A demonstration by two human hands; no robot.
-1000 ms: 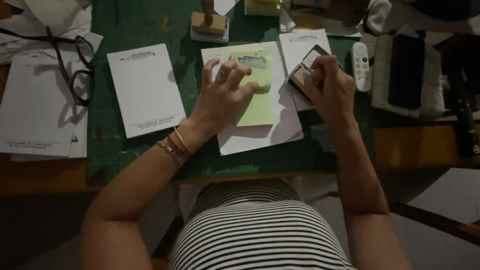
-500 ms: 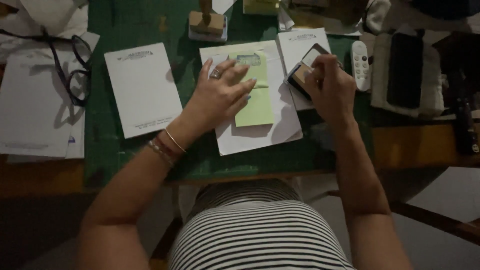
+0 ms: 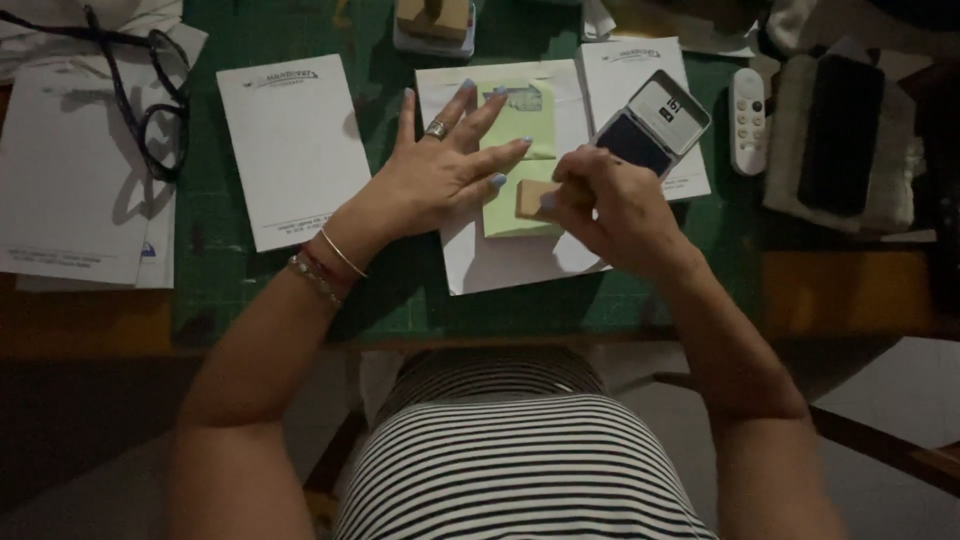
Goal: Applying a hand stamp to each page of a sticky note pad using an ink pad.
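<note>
So, quick rundown of the bench:

Left hand [image 3: 440, 175]: flat, fingers spread wide, palm pressing on the light green paper slip [image 3: 520, 150]. Not gripping anything, just pinning it down. Ring on one finger, bracelets at the wrist.

Right hand [image 3: 610, 205]: grip closed around a small wooden stamp block [image 3: 533, 199], which sits on the lower part of the green slip, just beside the left fingertips.

Green slip: lies on top of a white envelope [image 3: 500, 265], roughly mid-bench. It has a dark printed picture near its top edge.

Cutting mat [image 3: 230, 290]: dark green, gridded, under pretty much all of it.

Ink pad [image 3: 650, 125]: open hinged case, dark pad showing, lying tilted on a white sheet just above the right hand.

White notepad [image 3: 295, 150]: left of the left hand, well apart from it, lying at a slight angle.

Glasses [image 3: 150, 120]: dark frame, on a stack of white papers at the far left.

Remote [image 3: 748, 120]: small and white, to the right of the ink pad.

Another wooden stamp [image 3: 432, 18]: at the top edge, partly cut off.

Striped shirt [image 3: 520, 460]: black and white, at the bottom of the view.
</note>
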